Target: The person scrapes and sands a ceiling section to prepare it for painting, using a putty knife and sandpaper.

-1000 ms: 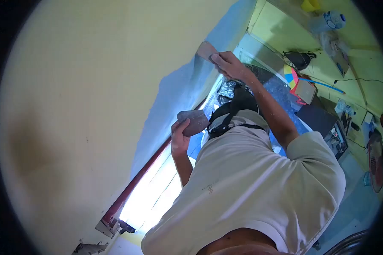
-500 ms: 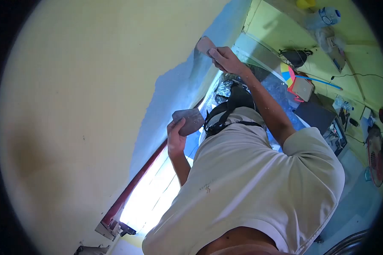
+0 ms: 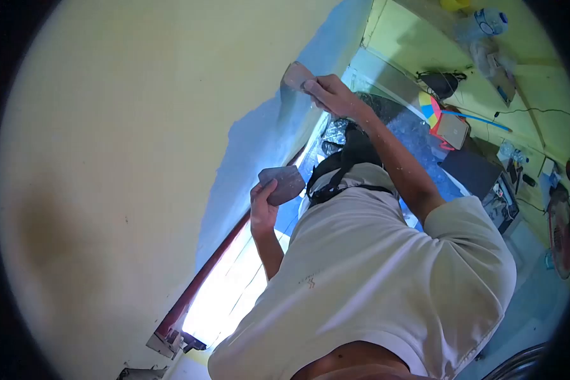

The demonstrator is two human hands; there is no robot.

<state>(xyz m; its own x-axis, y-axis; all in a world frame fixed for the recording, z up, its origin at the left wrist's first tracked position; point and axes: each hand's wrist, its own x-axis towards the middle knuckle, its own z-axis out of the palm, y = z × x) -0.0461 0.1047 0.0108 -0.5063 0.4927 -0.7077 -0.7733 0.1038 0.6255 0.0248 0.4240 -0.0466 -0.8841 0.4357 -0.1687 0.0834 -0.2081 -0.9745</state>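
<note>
My right hand (image 3: 337, 96) is closed on a flat putty scraper (image 3: 296, 76), its broad edge right at the wall (image 3: 139, 126) by the boundary between a cream surface and a blue one. Lower down, my left hand (image 3: 263, 214) grips a second flat scraper, a dark grey angular plate (image 3: 285, 183), thumb laid over its face. This plate is held out in front of my waist, apart from the other scraper. The wall's blue part (image 3: 234, 158) has an uneven upper border and runs behind both hands. Small pale specks dot my right forearm.
A bright window or doorway (image 3: 228, 288) with a dark red frame (image 3: 202, 263) lies below the blue area. To the right are a plastic bottle (image 3: 491, 22), a black bag (image 3: 440, 84), a dark box (image 3: 470, 171) and a fan (image 3: 560, 234).
My right hand and its scraper have shifted a little left and down in the view, along the wall. The left hand keeps its hold with hardly any movement.
</note>
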